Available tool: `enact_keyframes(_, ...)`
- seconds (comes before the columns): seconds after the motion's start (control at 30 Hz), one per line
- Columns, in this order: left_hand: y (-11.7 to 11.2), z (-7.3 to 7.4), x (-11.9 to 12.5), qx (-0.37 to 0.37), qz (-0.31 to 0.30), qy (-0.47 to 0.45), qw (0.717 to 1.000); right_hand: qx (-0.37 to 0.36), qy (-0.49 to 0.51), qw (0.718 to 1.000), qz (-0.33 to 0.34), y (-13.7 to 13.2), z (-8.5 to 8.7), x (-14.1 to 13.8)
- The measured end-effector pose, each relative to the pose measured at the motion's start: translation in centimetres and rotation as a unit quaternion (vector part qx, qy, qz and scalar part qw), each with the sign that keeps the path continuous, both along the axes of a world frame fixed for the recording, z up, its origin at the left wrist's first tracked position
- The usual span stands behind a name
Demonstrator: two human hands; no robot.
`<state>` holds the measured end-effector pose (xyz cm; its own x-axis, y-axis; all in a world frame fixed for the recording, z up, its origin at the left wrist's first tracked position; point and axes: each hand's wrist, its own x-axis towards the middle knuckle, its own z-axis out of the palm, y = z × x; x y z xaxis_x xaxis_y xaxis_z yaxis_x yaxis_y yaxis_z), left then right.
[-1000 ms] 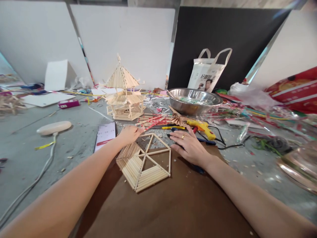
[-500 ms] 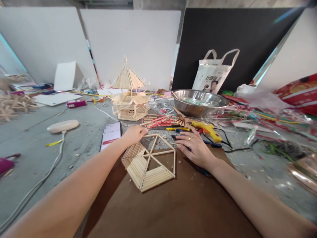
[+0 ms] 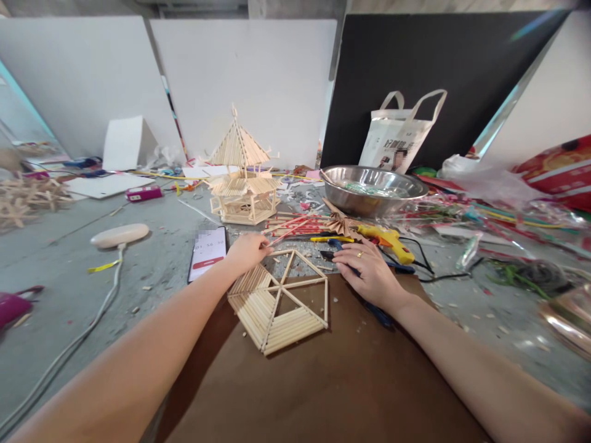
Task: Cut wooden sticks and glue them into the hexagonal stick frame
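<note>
Your right hand (image 3: pixel 368 272) curled round a dark blue-handled tool (image 3: pixel 380 315), your left hand's (image 3: pixel 247 252) grip I couldn't tell, and its wrist, if dragged, risked shifting the hexagonal pale wooden-stick frame (image 3: pixel 257 311) on the near brown sheet (image 3: pixel 318 394).

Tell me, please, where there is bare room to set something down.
The widest bare patch is the brown sheet in front of the hexagonal stick frame, between the forearms. A smaller grey patch, with scattered scraps, lies between the white cable and the phone. Behind the frame it is crowded with red sticks, the yellow glue gun and the steel basin.
</note>
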<state>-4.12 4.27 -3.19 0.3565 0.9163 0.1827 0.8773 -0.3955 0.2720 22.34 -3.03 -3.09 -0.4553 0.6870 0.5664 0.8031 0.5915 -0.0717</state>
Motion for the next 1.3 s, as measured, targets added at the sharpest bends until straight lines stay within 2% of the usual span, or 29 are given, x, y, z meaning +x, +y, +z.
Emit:
enact_keyframes(0.2, 0.6, -0.2, -0.6, -0.031, 0.017, -0.005, 0.999, -0.007, -0.007, 1.000, 0.000, 0.1, -0.2, 0.1)
enact_keyframes(0.47, 0.2, -0.2, -0.5, 0.002, 0.078, -0.002, 0.997, 0.002, 0.006, 1.000, 0.005, 0.1, 0.0, 0.1)
enact_keyframes(0.63, -0.7, 0.5, -0.1, 0.068, 0.123, -0.035, 0.989, 0.008, 0.050, 0.999, 0.008, 0.0, 0.1, 0.0)
enact_keyframes(0.73, -1.8, 1.2, 0.7, 0.163, 0.079, -0.108, 0.977, -0.030, 0.152, 0.988, -0.017, -0.2, 0.5, -0.3)
enact_keyframes(0.8, -2.7, 1.6, 1.6, 0.178, 0.015, -0.128, 0.976, -0.095, 0.290, 0.952, -0.031, -0.3, 1.0, -0.5)
enact_keyframes(0.83, -3.2, 1.8, 2.0, 0.176, -0.014, -0.131, 0.975, -0.135, 0.369, 0.919, -0.025, -0.3, 1.2, -0.7)
enact_keyframes(0.93, -4.6, 2.2, 3.1, 0.164, -0.111, -0.114, 0.974, -0.236, 0.565, 0.791, 0.022, -0.1, 2.0, -0.8)
enact_keyframes(1.0, -5.1, 2.3, 3.5, 0.173, -0.150, -0.108, 0.967, -0.260, 0.637, 0.726, 0.023, 0.1, 2.3, -0.7)
enact_keyframes(1.07, -5.4, 2.3, 3.6, 0.192, -0.153, -0.123, 0.962, -0.259, 0.674, 0.692, -0.002, 0.3, 2.3, -0.5)
enact_keyframes(1.17, -5.3, 1.9, 3.5, 0.224, -0.130, -0.157, 0.953, -0.248, 0.705, 0.664, -0.034, 0.6, 2.2, 0.0)
enact_keyframes(1.3, -5.2, 1.5, 3.5, 0.234, -0.155, -0.155, 0.947, -0.269, 0.726, 0.633, -0.006, 0.6, 2.6, 0.2)
